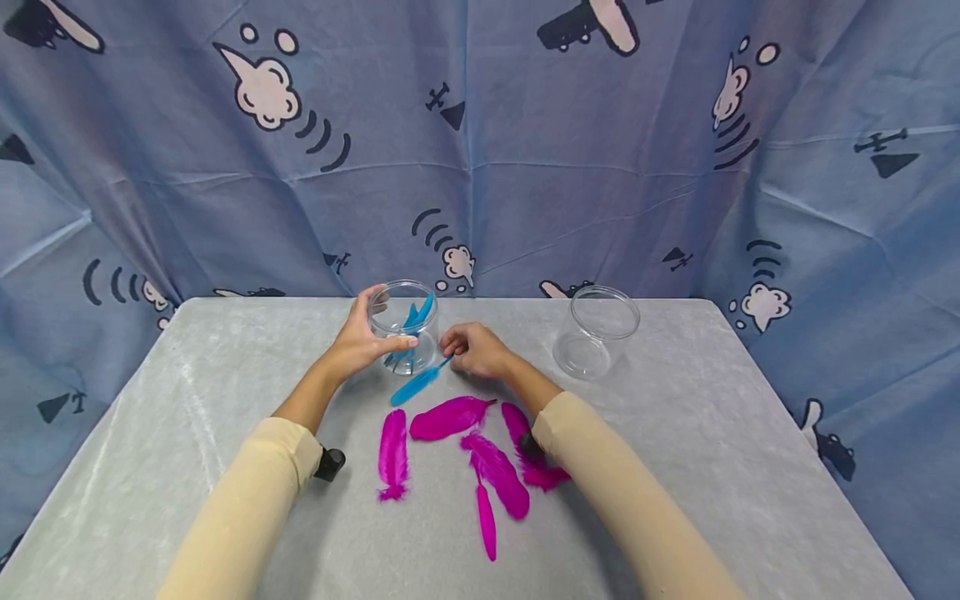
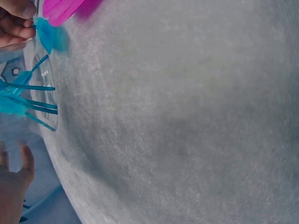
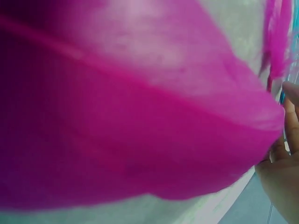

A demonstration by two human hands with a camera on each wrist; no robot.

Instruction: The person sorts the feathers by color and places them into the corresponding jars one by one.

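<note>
My left hand grips the side of a clear plastic jar, its thumb across the front. Several blue feathers stand inside, quill ends down at the jar's base in the left wrist view. Just right of the jar, my right hand pinches another blue feather by its quill, the vane pointing down and left in front of the jar. Nearer me lie several magenta feathers on the table. One magenta feather fills most of the right wrist view and partly hides the right hand.
A second clear jar stands on the right, with no feathers in it. The grey table ends at a back edge close behind both jars. A blue patterned curtain hangs beyond that edge and along both sides.
</note>
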